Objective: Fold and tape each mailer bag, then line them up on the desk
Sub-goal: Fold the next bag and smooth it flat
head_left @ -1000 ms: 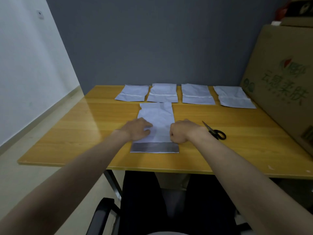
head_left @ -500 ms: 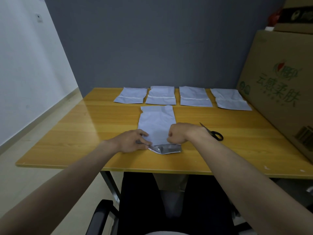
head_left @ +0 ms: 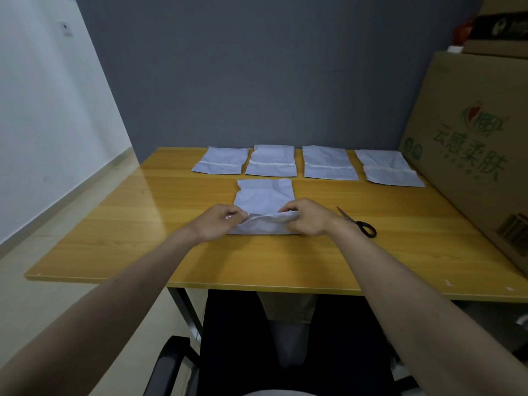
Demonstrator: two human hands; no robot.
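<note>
Head view: at the near middle of the desk [head_left: 143, 224], a person's left hand [head_left: 218, 224] and right hand [head_left: 307, 217] each pinch an end of the near flap of a white mailer bag [head_left: 264, 195], fingers curled round the edge, the flap lifted and turned up toward the far end of the bag. Four folded mailers [head_left: 271, 164] lie side by side along the far edge, each crossed by a pale strip, likely tape. Black-handled scissors [head_left: 360, 224] rest just beside the right wrist, toward the right edge, where a large cardboard box [head_left: 468, 155] stands.

The fold looks only half made. If one hand travels farther than the other, the crease would probably set crooked and the flap would not square with the bag's sides; the plastic already looks crumpled and could spring back once released. The right forearm, swinging outward, might well nudge the scissors. The fifth bag also sits nearer than the row, so it appears yet to be lined up.

No tape roll is visible anywhere on the desk. The fingertips under the flap are hidden, as is the bag's near edge behind both hands. The box is cut off by the frame's right side.
</note>
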